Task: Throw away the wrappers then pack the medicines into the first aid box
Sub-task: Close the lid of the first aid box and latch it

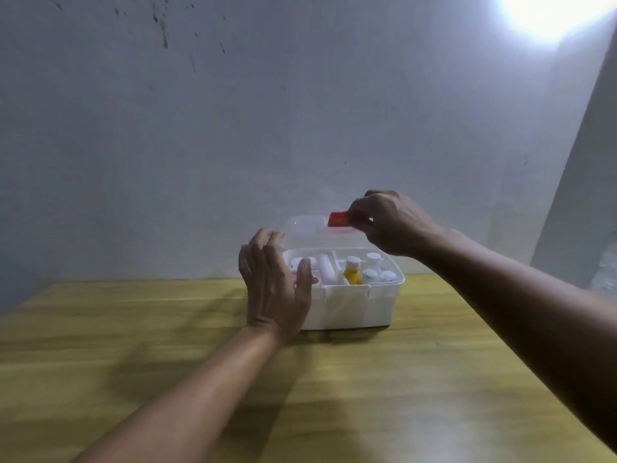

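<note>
A white first aid box (347, 307) stands on the wooden table (167, 329) near the wall. Inside I see a yellow bottle with a white cap (353, 272), several small white bottles (375, 269) and a white roll (325, 269). Its clear lid (305, 225) is raised and tilted over the box. My right hand (390, 222) grips the red handle (339, 218) on that lid. My left hand (277, 285) rests flat against the box's left front corner, fingers spread, and hides part of the left compartment.
A pale blue-grey wall rises right behind the box. A bright light glares at the top right. The table's left edge lies far to the left. A slanted white surface stands at the far right.
</note>
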Demonstrator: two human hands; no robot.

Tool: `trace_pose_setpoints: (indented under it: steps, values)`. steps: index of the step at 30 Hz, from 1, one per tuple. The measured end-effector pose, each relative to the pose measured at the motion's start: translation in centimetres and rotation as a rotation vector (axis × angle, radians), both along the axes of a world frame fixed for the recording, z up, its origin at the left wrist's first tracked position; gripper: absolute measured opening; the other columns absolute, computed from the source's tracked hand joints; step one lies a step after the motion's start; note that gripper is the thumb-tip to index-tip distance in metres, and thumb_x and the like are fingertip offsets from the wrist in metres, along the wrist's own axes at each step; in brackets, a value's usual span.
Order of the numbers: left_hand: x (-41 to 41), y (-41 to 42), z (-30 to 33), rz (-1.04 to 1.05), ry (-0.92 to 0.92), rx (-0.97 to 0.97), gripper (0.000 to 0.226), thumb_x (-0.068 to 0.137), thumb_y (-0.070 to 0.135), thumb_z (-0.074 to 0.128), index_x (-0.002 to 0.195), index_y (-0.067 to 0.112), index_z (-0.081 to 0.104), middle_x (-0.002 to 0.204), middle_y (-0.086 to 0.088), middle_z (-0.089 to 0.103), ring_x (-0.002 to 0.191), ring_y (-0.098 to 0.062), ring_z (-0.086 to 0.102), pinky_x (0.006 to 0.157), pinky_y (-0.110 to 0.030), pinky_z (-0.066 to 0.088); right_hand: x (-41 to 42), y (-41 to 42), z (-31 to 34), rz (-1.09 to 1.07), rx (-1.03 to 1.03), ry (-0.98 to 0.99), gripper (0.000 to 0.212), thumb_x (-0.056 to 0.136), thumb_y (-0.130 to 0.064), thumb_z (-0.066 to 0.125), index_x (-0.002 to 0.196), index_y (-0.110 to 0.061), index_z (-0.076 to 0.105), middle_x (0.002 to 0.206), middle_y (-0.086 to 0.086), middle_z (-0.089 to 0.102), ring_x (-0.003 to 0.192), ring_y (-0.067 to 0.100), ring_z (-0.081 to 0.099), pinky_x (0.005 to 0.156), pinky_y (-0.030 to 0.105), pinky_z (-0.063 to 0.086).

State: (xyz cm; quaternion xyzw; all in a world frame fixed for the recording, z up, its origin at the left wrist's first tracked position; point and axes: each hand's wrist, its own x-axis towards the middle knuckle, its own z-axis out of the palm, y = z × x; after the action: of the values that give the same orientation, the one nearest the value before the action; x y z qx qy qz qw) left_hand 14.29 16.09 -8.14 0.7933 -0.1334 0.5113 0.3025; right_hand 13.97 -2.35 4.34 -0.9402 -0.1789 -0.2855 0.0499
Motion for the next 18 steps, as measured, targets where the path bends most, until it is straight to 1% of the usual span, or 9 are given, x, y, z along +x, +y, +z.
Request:
trace_pose_setpoints:
  steps: [2,3,5,6,8,10,12,15,18]
  values:
    - [-0.4,0.1,1.3,-0.022,0.071,0.026,0.059,0.087,0.038,0.035,0.13,0.001,0.049,0.138,-0.022,0.045,0.131,-0.028,0.034,0.112,-0.055,0.027,-1.5,0.1,-1.0,0.005,-0.008,0.075,0.022,0.093,-0.03,0.06,0.106,-0.017,0.072,0.098,0.005,0.069,0.081,0.024,0.062,0.071,0.04,0.055]
    - [-0.6,0.1,2.1,-0.055,0.155,0.056,0.063,0.087,0.04,0.032,0.135,0.003,0.047,0.146,-0.02,0.039,0.137,-0.026,0.028,0.116,-0.052,0.022,-2.1,0.2,-1.6,0.014,0.004,0.112,0.024,0.092,-0.031,0.062,0.108,-0.017,0.073,0.099,0.004,0.07,0.083,0.023,0.063,0.071,0.036,0.054]
    - [-0.9,0.2,3.3,-0.137,0.374,0.158,0.065,0.091,0.043,0.025,0.147,0.011,0.036,0.162,-0.01,0.017,0.149,-0.019,0.011,0.121,-0.047,0.008,-2.9,0.3,-3.1,0.033,0.025,0.186,0.024,0.089,-0.029,0.067,0.108,-0.016,0.074,0.104,0.005,0.072,0.087,0.023,0.064,0.073,0.032,0.053]
    - [-0.9,0.2,3.8,-0.158,0.456,0.225,0.063,0.095,0.043,0.025,0.15,0.014,0.031,0.165,-0.005,0.01,0.151,-0.015,0.004,0.123,-0.045,0.001,-3.0,0.2,-3.7,0.034,0.02,0.223,0.026,0.085,-0.03,0.071,0.108,-0.017,0.074,0.108,0.005,0.072,0.091,0.023,0.065,0.077,0.033,0.054]
    - [-0.7,0.1,4.5,-0.19,0.591,0.322,0.057,0.1,0.041,0.028,0.152,0.018,0.029,0.165,0.0,0.011,0.152,-0.011,0.001,0.123,-0.044,-0.002,-3.3,-0.2,-4.5,0.027,-0.004,0.29,0.044,0.075,-0.04,0.078,0.114,-0.022,0.071,0.12,0.004,0.069,0.106,0.024,0.063,0.088,0.038,0.052]
    - [-0.3,0.1,4.5,-0.228,0.695,0.356,0.055,0.1,0.044,0.029,0.148,0.018,0.038,0.162,0.0,0.025,0.152,-0.011,0.01,0.123,-0.045,0.007,-3.5,-0.7,-4.6,0.026,0.04,0.337,0.064,0.068,-0.052,0.078,0.124,-0.025,0.064,0.13,0.001,0.064,0.118,0.023,0.058,0.097,0.04,0.048]
    - [-0.1,0.2,4.3,-0.242,0.764,0.348,0.058,0.097,0.051,0.033,0.144,0.019,0.046,0.158,0.001,0.035,0.151,-0.013,0.017,0.121,-0.044,0.019,-3.4,-1.1,-4.6,0.027,0.138,0.358,0.072,0.068,-0.057,0.075,0.131,-0.026,0.058,0.138,-0.001,0.058,0.127,0.022,0.052,0.101,0.04,0.043]
    - [-0.3,0.0,4.2,-0.209,0.756,0.316,0.068,0.087,0.057,0.053,0.145,0.021,0.045,0.158,0.002,0.034,0.149,-0.01,0.021,0.119,-0.04,0.027,-2.7,-1.9,-5.2,-0.033,0.117,0.367,0.081,0.074,-0.055,0.073,0.143,-0.023,0.045,0.149,0.0,0.046,0.137,0.022,0.04,0.108,0.041,0.036]
    - [-0.9,-0.4,4.4,-0.115,0.702,0.381,0.079,0.073,0.055,0.072,0.141,0.022,0.051,0.153,0.001,0.044,0.146,-0.013,0.03,0.114,-0.036,0.035,-2.5,-2.4,-6.5,-0.086,0.056,0.372,0.085,0.078,-0.047,0.073,0.15,-0.024,0.033,0.157,0.003,0.033,0.145,0.023,0.026,0.114,0.041,0.028]
